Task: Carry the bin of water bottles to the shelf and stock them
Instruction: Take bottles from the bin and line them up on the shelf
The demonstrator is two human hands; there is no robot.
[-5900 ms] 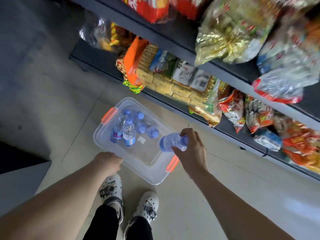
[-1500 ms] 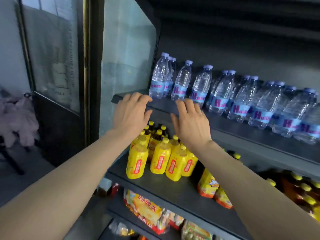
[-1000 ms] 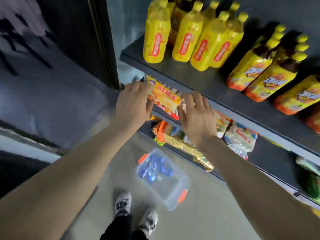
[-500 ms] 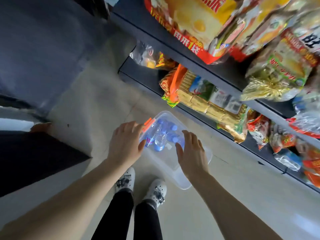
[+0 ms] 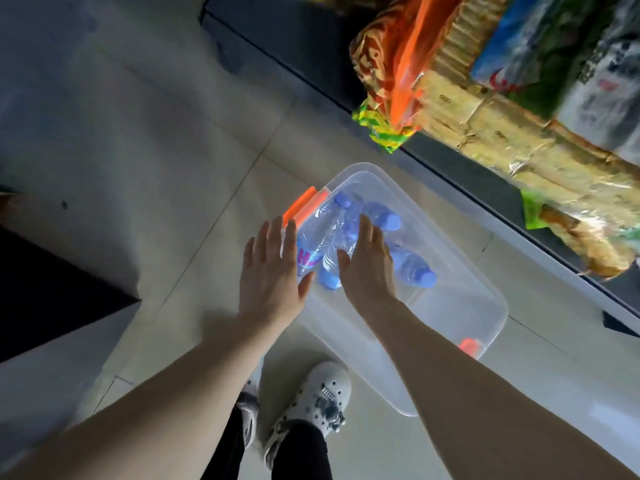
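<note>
Clear plastic over glossy tile

We see a translucent, smooth plastic bin (image 5: pixel 460 306) with glossy orange plastic latches (image 5: pixel 304 206); inside it, clear crinkled plastic bottles (image 5: pixel 337 233) with matt blue caps. Under the bin, the pale floor tiles (image 5: pixel 166 161) shine smooth. Beyond the bin, shiny crinkled film snack packs (image 5: pixel 491 133) lie on a dark matt shelf (image 5: pixel 298 46). Near the bin, white clogs (image 5: pixel 320 396) look like matt moulded plastic.

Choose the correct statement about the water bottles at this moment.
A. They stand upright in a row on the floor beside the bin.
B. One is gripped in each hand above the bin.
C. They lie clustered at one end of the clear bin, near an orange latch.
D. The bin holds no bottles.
C: the water bottles lie together at the end of the clear bin by the orange latch, while the left hand and right hand reach down with straight fingers, holding nothing.
</note>
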